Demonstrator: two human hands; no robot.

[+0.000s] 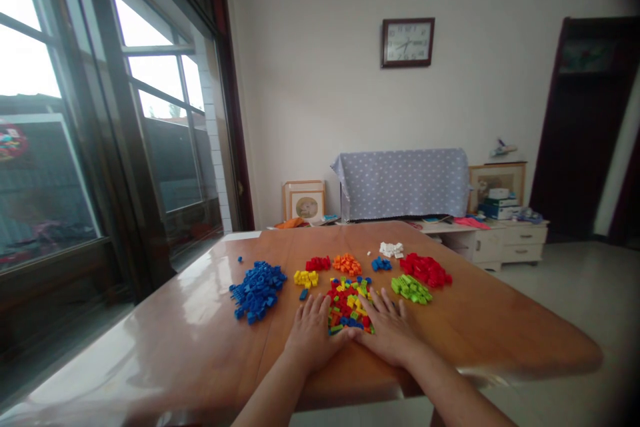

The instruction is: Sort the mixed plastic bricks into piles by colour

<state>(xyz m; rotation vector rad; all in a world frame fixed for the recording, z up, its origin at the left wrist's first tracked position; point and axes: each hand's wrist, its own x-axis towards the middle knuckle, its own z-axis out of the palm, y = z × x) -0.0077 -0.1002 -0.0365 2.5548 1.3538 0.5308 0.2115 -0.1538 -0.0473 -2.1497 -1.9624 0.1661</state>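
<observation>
A pile of mixed-colour toy building bricks (350,307) lies near the front of the wooden table. My left hand (315,333) rests along the left side of this pile, fingers stretched forward. On the other side lies my right hand (387,327), fingers spread and partly covering bricks. The two thumbs come together at the near edge of the pile. Neither hand grips a brick that I can see. Just left of the mixed pile sits a single blue brick (303,294), with yellow bricks (306,279) behind it.
Sorted piles surround the hands on the table (210,347): blue bricks (259,290), red bricks (426,269), light green bricks (411,289), orange bricks (347,264) and white bricks (391,250). A low cabinet (520,240) stands beyond the table, with windows at the left.
</observation>
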